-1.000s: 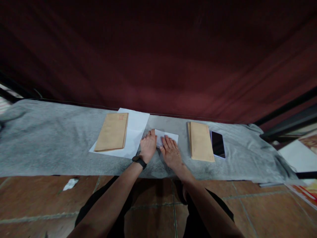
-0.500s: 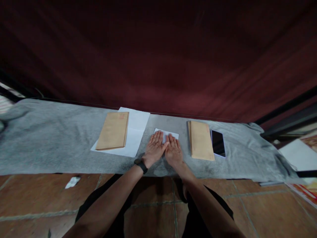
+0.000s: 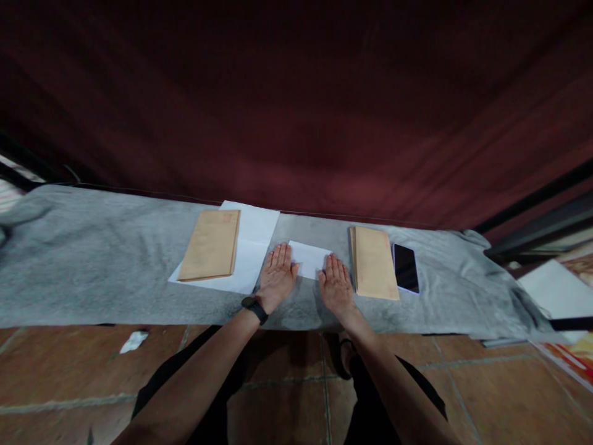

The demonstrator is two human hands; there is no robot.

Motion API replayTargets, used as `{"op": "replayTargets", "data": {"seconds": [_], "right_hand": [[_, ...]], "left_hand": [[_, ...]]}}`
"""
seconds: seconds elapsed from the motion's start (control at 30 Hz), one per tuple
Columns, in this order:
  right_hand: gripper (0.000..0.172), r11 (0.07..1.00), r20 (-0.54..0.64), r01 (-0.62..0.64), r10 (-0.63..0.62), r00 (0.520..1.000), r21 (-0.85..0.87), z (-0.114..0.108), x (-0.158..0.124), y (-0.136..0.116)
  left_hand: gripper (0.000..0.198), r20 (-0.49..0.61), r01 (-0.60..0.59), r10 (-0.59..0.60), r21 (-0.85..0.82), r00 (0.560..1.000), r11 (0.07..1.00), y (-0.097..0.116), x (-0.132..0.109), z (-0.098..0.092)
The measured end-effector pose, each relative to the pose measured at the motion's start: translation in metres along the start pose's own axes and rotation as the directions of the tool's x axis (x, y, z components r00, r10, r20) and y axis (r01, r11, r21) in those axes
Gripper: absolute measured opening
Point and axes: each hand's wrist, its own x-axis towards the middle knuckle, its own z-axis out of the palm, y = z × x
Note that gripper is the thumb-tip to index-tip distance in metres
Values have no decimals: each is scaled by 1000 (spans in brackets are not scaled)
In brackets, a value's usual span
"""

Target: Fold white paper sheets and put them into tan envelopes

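A small folded white paper [image 3: 309, 259] lies flat on the grey cloth, between my two hands. My left hand [image 3: 278, 275] rests palm down at the paper's left end, fingers stretched out and the thumb over its edge. At the right end lies my right hand [image 3: 335, 284], flat as well, its fingers pointing away from me. Both hands partly cover the paper's ends. Left of them, a stack of brown envelopes [image 3: 210, 244] sits on larger white sheets [image 3: 252, 247]. More brown envelopes [image 3: 376, 262] lie just right of my right hand.
A phone [image 3: 406, 267] with a dark screen lies beside the right envelopes. The grey cloth [image 3: 115, 253] covers a long narrow surface, with a dark red curtain [image 3: 296, 123] behind it. On the tiled floor is a crumpled white scrap [image 3: 134, 342].
My hands have slid apart, the left one leftward and the right one rightward, from the middle of the folded paper to its two ends. More of the paper shows now.
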Motion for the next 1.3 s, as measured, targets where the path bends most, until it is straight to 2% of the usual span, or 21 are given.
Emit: {"op": "replayTargets", "data": {"seconds": [0.23,0.37,0.5,0.57,0.63,0.73,0.9,1.17,1.3], "right_hand": [[55,999,-57,-36,35,998,-14,-3,-6,6],[57,999,-67,45,-43,997,26,-10,-1,-5],[57,981,15,170,-172,985,93,-11,3,-22],[55,974,47,197,-203,978,109,-8,3,-27],[53,971,63,212,-220,974,111,-5,2,-27],[53,972,54,218,-223,973,90,0,0,-24],[60,985,-7,165,-165,986,44,4,-3,-20],[63,989,-89,149,-150,985,-18,8,-8,-5],[64,988,-130,147,-151,980,-42,12,-10,-2]], "left_hand": [[62,-12,20,-20,26,1000,999,-1,0,-1],[61,-56,14,-12,31,998,999,2,1,-2],[57,-95,-158,157,-4,983,987,8,1,-6],[55,-62,-238,236,-28,970,971,9,3,-7],[55,-15,-262,262,-40,965,964,9,5,-6],[55,14,-233,234,-34,972,972,8,8,-1],[56,12,-121,121,-12,993,993,3,11,0],[56,-15,11,-11,8,1000,1000,-2,6,-7],[54,-33,40,-40,-2,999,999,-3,5,-18]]}}
